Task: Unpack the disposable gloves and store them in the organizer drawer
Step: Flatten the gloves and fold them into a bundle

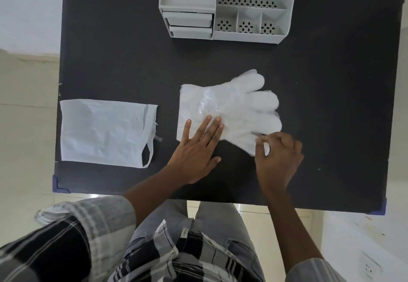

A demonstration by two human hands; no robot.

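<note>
Centre of the frame, on the dark worktop (114, 60), lies a flat stack of clear disposable gloves (229, 107), cuffs pointing left, finger shapes fanned toward the right. Left hand (196, 149) is down flat on the cuff end, fingers straight and slightly spread, pressing the plastic to the surface. Right hand (279, 160) sits at the stack's lower right edge, fingers curled, thumb and forefinger pinching the lowest glove finger. Over at the left of the frame, the emptied white packaging bag (103, 131) lies flat, its torn open end facing right, well apart from the gloves. Top centre, the white organizer (225, 5) stands at the far edge, two small drawers (188, 24) stacked on its left side, perforated open compartments on its right.
</note>
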